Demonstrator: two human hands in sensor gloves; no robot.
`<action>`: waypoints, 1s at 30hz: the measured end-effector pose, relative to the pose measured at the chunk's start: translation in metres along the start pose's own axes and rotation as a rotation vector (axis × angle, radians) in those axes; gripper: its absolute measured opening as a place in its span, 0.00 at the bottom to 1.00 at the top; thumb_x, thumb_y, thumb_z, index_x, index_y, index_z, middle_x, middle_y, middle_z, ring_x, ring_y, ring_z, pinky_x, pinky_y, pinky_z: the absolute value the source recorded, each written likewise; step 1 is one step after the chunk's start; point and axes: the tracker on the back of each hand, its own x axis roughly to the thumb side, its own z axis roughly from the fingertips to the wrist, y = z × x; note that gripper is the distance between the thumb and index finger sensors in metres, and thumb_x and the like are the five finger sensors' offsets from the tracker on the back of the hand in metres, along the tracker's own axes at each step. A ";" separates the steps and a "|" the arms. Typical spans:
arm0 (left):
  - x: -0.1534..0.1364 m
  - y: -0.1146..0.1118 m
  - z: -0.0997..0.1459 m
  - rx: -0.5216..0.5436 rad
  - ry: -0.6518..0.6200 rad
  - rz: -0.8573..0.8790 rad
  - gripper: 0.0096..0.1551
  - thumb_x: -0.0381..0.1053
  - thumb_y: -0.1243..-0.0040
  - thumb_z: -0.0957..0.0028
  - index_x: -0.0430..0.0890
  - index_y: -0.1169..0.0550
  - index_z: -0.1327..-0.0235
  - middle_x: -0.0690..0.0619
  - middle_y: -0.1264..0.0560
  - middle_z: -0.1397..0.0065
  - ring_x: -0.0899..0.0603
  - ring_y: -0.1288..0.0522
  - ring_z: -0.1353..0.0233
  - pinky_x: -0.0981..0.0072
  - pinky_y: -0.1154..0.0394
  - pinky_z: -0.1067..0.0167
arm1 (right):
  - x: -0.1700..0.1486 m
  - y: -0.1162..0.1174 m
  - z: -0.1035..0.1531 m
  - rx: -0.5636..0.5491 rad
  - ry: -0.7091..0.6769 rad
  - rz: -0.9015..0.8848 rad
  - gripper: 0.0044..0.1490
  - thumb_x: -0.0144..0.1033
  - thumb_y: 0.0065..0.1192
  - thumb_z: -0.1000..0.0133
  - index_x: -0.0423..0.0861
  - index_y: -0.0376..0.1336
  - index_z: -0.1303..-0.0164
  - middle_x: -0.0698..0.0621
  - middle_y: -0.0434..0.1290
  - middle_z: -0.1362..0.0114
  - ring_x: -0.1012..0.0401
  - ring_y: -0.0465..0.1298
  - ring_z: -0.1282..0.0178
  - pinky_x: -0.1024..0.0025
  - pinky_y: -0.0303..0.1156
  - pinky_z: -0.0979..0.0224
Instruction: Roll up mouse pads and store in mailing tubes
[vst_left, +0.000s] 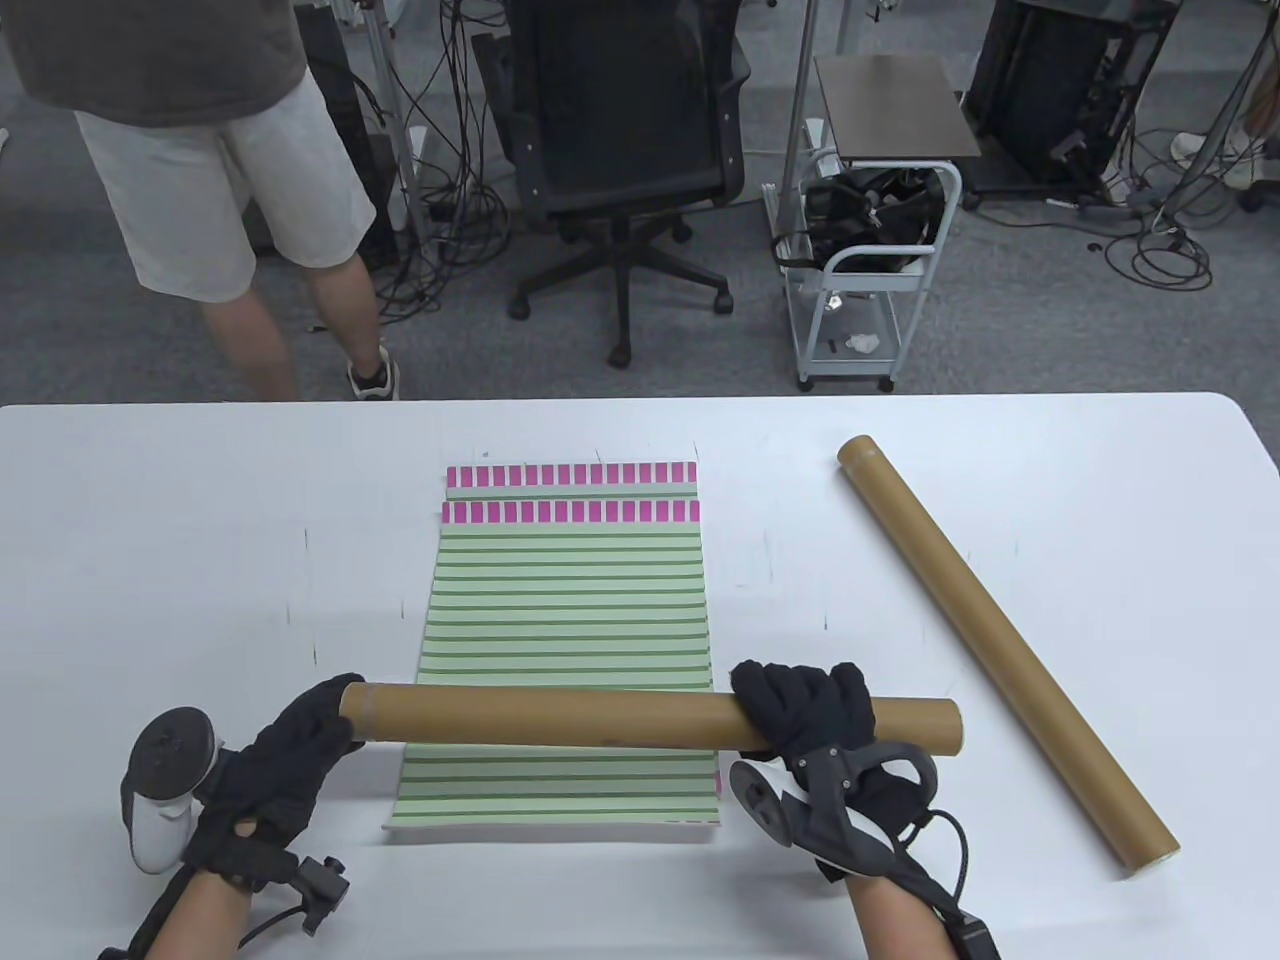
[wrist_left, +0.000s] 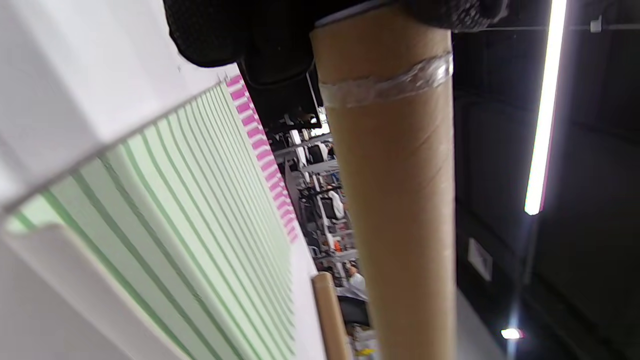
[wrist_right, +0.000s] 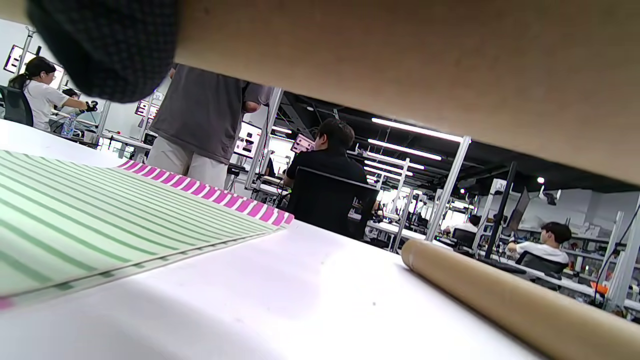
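A brown mailing tube (vst_left: 600, 718) is held level above the near part of the table. My right hand (vst_left: 810, 712) grips it around its right part. My left hand (vst_left: 290, 745) holds its left end, which has clear tape around it (wrist_left: 385, 87). The tube also shows across the top of the right wrist view (wrist_right: 425, 65). Under it lie flat mouse pads (vst_left: 570, 620) with green stripes and a pink checked far edge, one stacked on another. They also show in the left wrist view (wrist_left: 190, 215) and the right wrist view (wrist_right: 100, 220).
A second brown mailing tube (vst_left: 1000, 650) lies slantwise on the white table (vst_left: 150, 560) at the right, also in the right wrist view (wrist_right: 525, 305). Beyond the far table edge stand a person, an office chair (vst_left: 620, 150) and a cart.
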 end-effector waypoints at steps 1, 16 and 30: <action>0.001 0.001 0.000 0.007 -0.010 0.004 0.25 0.59 0.49 0.51 0.51 0.32 0.43 0.55 0.37 0.21 0.47 0.27 0.25 0.60 0.27 0.26 | -0.001 0.001 0.000 0.006 0.001 -0.006 0.51 0.56 0.68 0.57 0.59 0.46 0.27 0.61 0.64 0.26 0.58 0.71 0.28 0.43 0.61 0.20; 0.010 0.008 -0.001 0.185 0.175 -1.052 0.22 0.58 0.36 0.55 0.52 0.20 0.50 0.55 0.26 0.27 0.47 0.20 0.33 0.59 0.22 0.35 | -0.011 -0.004 -0.002 -0.021 0.062 0.098 0.51 0.56 0.69 0.57 0.59 0.47 0.27 0.61 0.65 0.27 0.58 0.71 0.29 0.41 0.56 0.18; -0.006 -0.010 -0.013 0.060 0.462 -1.438 0.20 0.57 0.30 0.62 0.53 0.15 0.57 0.55 0.24 0.32 0.48 0.19 0.41 0.58 0.21 0.40 | -0.014 -0.006 -0.002 0.012 0.074 0.086 0.51 0.56 0.69 0.58 0.58 0.48 0.27 0.60 0.66 0.27 0.58 0.72 0.30 0.40 0.57 0.19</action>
